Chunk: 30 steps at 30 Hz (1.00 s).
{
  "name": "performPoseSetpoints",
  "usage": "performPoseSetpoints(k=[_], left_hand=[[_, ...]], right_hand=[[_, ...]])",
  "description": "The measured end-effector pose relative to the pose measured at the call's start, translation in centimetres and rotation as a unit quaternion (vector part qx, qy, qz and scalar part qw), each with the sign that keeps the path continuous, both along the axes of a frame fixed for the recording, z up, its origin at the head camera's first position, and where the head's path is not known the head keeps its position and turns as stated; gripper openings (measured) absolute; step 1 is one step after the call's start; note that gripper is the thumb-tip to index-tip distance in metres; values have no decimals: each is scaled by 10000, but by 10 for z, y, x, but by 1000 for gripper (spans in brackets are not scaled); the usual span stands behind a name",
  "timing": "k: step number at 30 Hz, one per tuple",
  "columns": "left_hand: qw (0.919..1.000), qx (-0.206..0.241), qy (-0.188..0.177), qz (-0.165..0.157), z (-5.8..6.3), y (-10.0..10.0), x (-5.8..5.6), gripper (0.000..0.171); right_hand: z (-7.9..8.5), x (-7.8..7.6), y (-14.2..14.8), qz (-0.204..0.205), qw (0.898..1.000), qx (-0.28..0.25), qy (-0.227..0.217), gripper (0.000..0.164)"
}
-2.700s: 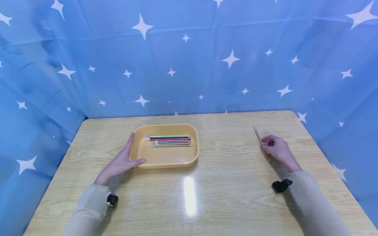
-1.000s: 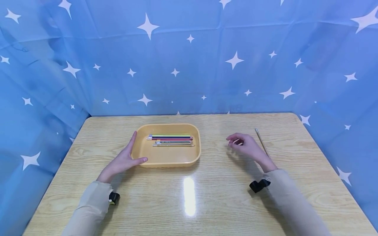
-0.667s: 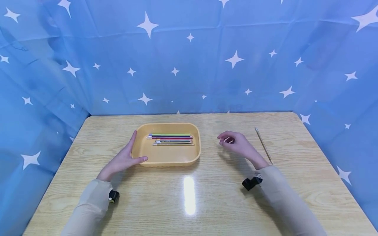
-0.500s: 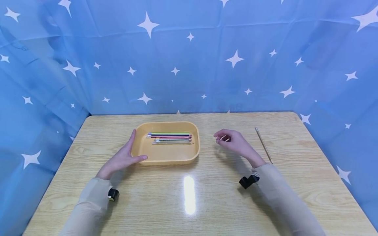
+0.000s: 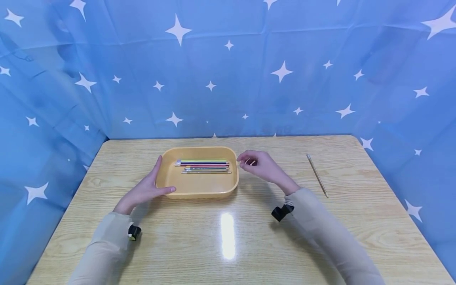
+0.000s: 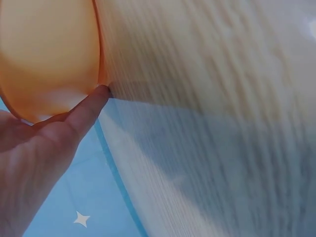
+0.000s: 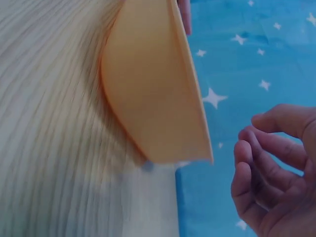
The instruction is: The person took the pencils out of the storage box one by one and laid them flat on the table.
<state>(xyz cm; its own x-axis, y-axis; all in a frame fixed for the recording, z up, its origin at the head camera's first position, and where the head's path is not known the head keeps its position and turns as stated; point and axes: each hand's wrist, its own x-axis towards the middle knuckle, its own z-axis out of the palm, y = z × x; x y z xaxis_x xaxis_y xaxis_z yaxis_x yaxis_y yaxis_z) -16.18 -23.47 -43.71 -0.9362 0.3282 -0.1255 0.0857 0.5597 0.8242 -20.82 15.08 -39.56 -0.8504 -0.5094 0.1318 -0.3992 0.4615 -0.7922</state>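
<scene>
A shallow orange-yellow plastic tray (image 5: 199,192) stands on the table, with several pencils (image 5: 206,172) lying side by side in it. My left hand (image 5: 146,190) rests against the tray's left end, thumb along the near side and fingers along the left side, all straight. In the left wrist view, the thumb (image 6: 86,111) touches the tray's outer wall. My right hand (image 5: 260,163) hovers just off the tray's right rim, fingers loosely bent and nothing between them. In the right wrist view, a gap shows between its fingertips and the tray wall (image 7: 148,84). A gold pencil (image 5: 317,175) lies alone at right.
The wood-grain table (image 5: 256,245) ends at the back against a blue curtain (image 5: 228,99) with white stars. A bright light reflection (image 5: 228,236) lies on the tabletop. Black wrist cameras (image 5: 282,212) sit on both sleeves.
My right hand has left the lone gold pencil, which stays on the table, and has moved left to the tray's right rim. The left hand stays at the tray's left end.
</scene>
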Motion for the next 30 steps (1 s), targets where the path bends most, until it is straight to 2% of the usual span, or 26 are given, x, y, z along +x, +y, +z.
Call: performPoseSetpoints(k=[7, 12, 19, 30], left_hand=[[9999, 147, -23, -17, 5, 2, 0, 119], [9998, 165, 17, -76, 3, 3, -1, 120], [10000, 56, 68, -30, -4, 2, -1, 119], [9998, 55, 166, -2, -3, 2, 2, 118]], right_hand=[[1, -4, -27, 426, 9989, -109, 133, 16], [-1, -6, -45, 695, 9973, -113, 185, 15], [-5, -6, -67, 842, 9964, 39, 117, 14], [-20, -6, -91, 861, 9959, 97, 260, 15]])
